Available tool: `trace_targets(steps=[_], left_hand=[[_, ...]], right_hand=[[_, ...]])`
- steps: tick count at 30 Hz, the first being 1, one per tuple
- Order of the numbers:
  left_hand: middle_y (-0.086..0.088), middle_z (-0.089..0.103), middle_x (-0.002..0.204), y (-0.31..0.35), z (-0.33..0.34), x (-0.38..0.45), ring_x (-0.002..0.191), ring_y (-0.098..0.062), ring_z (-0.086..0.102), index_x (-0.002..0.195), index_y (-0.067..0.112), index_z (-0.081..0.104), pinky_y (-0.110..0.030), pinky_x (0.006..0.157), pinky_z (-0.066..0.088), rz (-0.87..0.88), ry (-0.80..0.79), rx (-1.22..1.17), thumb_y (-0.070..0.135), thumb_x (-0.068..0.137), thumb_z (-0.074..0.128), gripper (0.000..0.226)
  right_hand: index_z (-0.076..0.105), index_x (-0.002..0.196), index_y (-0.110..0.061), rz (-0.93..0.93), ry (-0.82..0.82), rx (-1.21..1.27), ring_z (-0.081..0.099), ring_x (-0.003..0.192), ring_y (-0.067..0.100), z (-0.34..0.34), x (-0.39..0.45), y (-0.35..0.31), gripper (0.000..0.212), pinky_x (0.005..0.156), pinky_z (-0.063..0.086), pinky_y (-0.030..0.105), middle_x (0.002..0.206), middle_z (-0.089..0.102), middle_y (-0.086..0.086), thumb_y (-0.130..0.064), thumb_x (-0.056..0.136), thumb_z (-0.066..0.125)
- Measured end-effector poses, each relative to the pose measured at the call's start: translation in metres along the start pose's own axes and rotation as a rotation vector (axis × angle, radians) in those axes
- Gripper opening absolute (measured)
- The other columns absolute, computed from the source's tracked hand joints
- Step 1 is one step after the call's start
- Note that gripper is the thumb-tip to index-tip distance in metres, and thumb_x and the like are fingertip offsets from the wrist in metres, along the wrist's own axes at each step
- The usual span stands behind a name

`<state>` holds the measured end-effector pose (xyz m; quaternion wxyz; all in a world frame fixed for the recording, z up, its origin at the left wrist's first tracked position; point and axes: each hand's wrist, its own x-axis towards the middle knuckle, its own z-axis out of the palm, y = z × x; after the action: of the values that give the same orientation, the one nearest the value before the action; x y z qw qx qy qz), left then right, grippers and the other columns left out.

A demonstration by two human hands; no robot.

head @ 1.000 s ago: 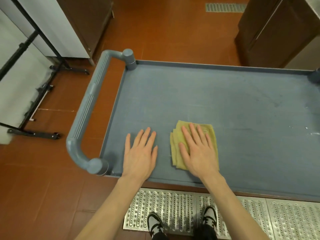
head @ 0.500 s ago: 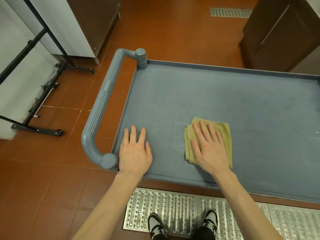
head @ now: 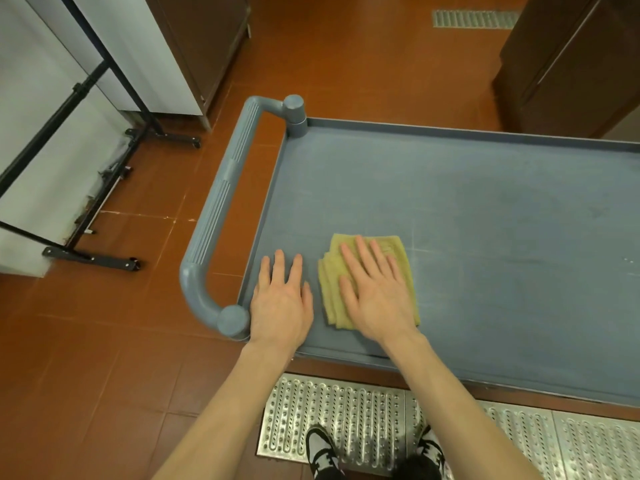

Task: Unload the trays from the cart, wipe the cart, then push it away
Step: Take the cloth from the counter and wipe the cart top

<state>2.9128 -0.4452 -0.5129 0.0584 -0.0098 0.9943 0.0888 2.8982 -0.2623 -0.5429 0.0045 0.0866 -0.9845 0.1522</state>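
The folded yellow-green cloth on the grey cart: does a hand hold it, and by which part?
Nothing is gripped. The right hand presses flat on the middle of the folded yellow-green cloth; the left hand rests flat on the grey cart's top.

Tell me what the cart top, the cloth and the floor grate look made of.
Cart top: likely moulded plastic, matte grey-blue, scuffed. Cloth: soft yellow-green fabric, folded in layers. Floor grate: shiny metal, embossed and perforated.

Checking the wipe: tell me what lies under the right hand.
The right hand presses flat on a folded yellow cloth, which lies on the grey cart top. The cloth's middle and the cart surface beneath it are covered, so any dirt there is hidden.
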Motion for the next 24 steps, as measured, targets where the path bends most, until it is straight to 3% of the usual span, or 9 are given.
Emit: trace_targets(steps=[5, 9, 14, 18, 20, 23, 24], left_hand=[[-0.022, 0.032, 0.164, 0.001, 0.005, -0.004, 0.151, -0.045, 0.030, 0.158, 0.013, 0.037, -0.054, 0.117, 0.037, 0.014, 0.019, 0.054, 0.051, 0.101, 0.037, 0.068], [-0.017, 0.036, 0.163, 0.013, 0.007, -0.020, 0.149, -0.038, 0.036, 0.154, 0.015, 0.042, -0.054, 0.115, 0.038, 0.093, 0.052, 0.050, 0.045, 0.103, 0.043, 0.059], [-0.015, 0.040, 0.161, 0.025, 0.010, -0.042, 0.150, -0.035, 0.037, 0.154, 0.017, 0.044, -0.051, 0.116, 0.039, 0.119, 0.036, 0.010, 0.047, 0.101, 0.042, 0.061], [-0.013, 0.052, 0.153, 0.023, -0.007, -0.033, 0.139, -0.034, 0.050, 0.146, 0.016, 0.054, -0.048, 0.103, 0.050, 0.131, -0.010, 0.039, 0.036, 0.097, 0.045, 0.054], [-0.010, 0.062, 0.141, 0.018, -0.020, -0.021, 0.124, -0.033, 0.062, 0.141, 0.015, 0.058, -0.045, 0.092, 0.054, 0.169, -0.070, 0.074, 0.025, 0.091, 0.048, 0.052], [-0.010, 0.076, 0.094, 0.011, -0.046, 0.003, 0.079, -0.036, 0.072, 0.122, 0.017, 0.070, -0.041, 0.065, 0.054, 0.200, -0.072, 0.120, 0.016, 0.081, 0.050, 0.046], [-0.009, 0.075, 0.091, 0.009, -0.054, 0.012, 0.078, -0.037, 0.071, 0.121, 0.018, 0.069, -0.040, 0.063, 0.052, 0.197, -0.074, 0.130, 0.015, 0.085, 0.049, 0.041]], right_hand=[[0.037, 0.160, -0.026, 0.290, 0.088, -0.053, 0.027, 0.156, 0.030, -0.028, 0.003, 0.091, 0.063, 0.126, 0.022, 0.048, 0.168, 0.030, 0.006, -0.050, 0.102, 0.027], [0.025, 0.164, -0.027, 0.440, 0.067, -0.045, 0.014, 0.159, 0.028, -0.041, 0.006, 0.129, 0.068, 0.128, 0.014, 0.049, 0.172, 0.020, 0.003, -0.053, 0.102, 0.019], [0.019, 0.164, -0.032, 0.269, 0.004, -0.024, 0.009, 0.160, 0.024, -0.038, 0.015, 0.105, 0.066, 0.128, 0.010, 0.046, 0.173, 0.014, -0.005, -0.055, 0.103, 0.020], [0.020, 0.164, -0.034, 0.002, -0.060, -0.013, 0.008, 0.160, 0.021, -0.020, 0.019, 0.052, 0.062, 0.129, 0.012, 0.045, 0.172, 0.015, -0.007, -0.052, 0.105, 0.026], [0.022, 0.164, -0.033, -0.125, -0.083, -0.010, 0.010, 0.160, 0.020, -0.011, 0.020, 0.025, 0.060, 0.128, 0.014, 0.046, 0.172, 0.017, -0.008, -0.051, 0.106, 0.027], [0.021, 0.164, -0.031, -0.250, -0.119, -0.013, 0.009, 0.160, 0.020, -0.002, 0.014, -0.002, 0.061, 0.128, 0.014, 0.045, 0.172, 0.015, -0.007, -0.051, 0.107, 0.024], [0.021, 0.164, -0.030, -0.279, -0.124, -0.008, 0.008, 0.160, 0.020, -0.001, 0.011, -0.007, 0.061, 0.128, 0.015, 0.045, 0.172, 0.015, -0.007, -0.050, 0.107, 0.025]])
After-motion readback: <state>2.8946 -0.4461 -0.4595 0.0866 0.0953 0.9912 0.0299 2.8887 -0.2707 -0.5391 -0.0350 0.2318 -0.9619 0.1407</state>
